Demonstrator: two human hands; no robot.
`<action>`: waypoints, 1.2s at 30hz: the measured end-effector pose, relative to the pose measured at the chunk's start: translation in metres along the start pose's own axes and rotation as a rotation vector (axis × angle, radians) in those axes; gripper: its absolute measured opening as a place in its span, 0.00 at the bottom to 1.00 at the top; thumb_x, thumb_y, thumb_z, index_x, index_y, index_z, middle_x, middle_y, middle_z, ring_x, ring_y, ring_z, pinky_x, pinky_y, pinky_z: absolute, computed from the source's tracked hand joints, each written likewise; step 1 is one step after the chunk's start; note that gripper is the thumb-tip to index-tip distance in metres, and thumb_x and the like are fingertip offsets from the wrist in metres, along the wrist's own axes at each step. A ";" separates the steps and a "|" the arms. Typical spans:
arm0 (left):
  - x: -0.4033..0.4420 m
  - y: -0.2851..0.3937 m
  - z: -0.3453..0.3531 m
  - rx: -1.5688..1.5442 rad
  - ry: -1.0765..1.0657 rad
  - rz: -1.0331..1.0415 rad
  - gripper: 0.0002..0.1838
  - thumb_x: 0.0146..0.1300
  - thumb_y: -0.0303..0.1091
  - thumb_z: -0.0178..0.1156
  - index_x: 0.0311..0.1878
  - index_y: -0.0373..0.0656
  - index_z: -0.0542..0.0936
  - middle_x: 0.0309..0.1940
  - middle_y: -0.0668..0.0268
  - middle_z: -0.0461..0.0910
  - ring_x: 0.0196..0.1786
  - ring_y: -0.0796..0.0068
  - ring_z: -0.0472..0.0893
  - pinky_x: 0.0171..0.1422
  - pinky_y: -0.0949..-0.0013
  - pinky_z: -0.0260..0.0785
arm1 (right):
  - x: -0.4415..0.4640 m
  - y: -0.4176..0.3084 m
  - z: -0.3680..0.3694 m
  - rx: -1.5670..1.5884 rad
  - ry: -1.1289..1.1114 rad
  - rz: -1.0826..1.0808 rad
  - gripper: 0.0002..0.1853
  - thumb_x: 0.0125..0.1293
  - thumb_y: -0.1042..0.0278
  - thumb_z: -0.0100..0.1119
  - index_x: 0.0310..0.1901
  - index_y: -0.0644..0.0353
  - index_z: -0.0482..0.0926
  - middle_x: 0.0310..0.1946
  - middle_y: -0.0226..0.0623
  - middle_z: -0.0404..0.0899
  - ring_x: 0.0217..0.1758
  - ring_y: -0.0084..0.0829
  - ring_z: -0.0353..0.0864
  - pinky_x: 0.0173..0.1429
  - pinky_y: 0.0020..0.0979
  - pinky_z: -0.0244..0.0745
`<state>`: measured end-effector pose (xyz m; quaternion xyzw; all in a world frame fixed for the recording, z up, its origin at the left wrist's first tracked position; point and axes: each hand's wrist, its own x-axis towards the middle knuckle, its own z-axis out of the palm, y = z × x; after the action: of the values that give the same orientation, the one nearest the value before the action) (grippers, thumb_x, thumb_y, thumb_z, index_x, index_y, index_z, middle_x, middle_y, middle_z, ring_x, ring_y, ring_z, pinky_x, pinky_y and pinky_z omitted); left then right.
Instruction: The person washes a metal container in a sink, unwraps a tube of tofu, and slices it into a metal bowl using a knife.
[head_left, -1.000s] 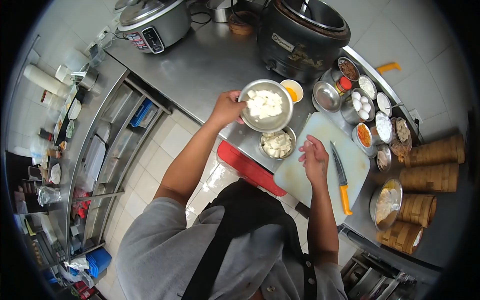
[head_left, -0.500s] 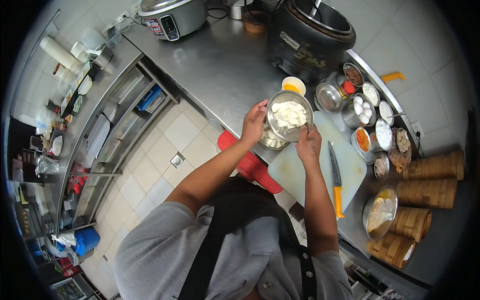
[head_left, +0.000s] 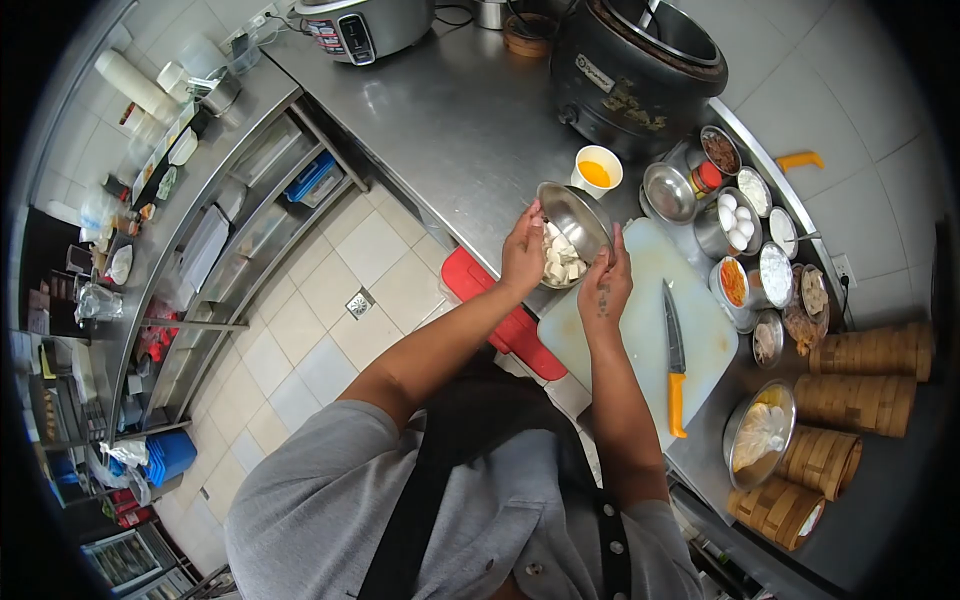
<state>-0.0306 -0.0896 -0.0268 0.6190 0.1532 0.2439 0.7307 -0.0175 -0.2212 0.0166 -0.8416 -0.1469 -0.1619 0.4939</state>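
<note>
A metal bowl [head_left: 578, 215] is tilted steeply to the left between my two hands. My left hand [head_left: 522, 252] grips its left side, fingers curled at the rim. On its right side, my right hand [head_left: 606, 282] holds the wall. White, tofu-like cubes [head_left: 564, 262] lie below its lowered rim, apparently in a second metal bowl mostly hidden under my hands. The inside of the tilted bowl looks bare. Just beyond stands a white cup [head_left: 612, 178] of yellow liquid. To the right, a yellow-handled knife [head_left: 675, 350] lies on a white cutting board [head_left: 610, 365].
A black soup warmer [head_left: 635, 85] stands at the back. Bowls of eggs [head_left: 736, 222], shredded carrot [head_left: 733, 283] and white powder [head_left: 775, 272] crowd the right. Bamboo steamers [head_left: 855, 405] line the right edge. A red stool [head_left: 515, 325] is beside the counter's near edge.
The held bowl has tipped from nearly level to steeply leftward. Its white cubes have left it and now show below, at the left. My right hand has shifted up along its side.
</note>
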 end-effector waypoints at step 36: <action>0.001 0.020 -0.077 0.279 -0.120 -0.302 0.11 0.64 0.31 0.58 0.46 0.34 0.79 0.34 0.67 0.80 0.35 0.80 0.79 0.41 0.75 0.70 | 0.076 0.094 -0.065 0.756 -0.070 0.706 0.21 0.70 0.54 0.53 0.53 0.64 0.73 0.48 0.44 0.80 0.45 0.33 0.82 0.45 0.33 0.76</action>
<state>-0.0736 -0.0233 -0.0213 0.6977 0.2327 0.0708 0.6738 0.0814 -0.3157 0.0047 -0.6076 0.0811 0.1072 0.7828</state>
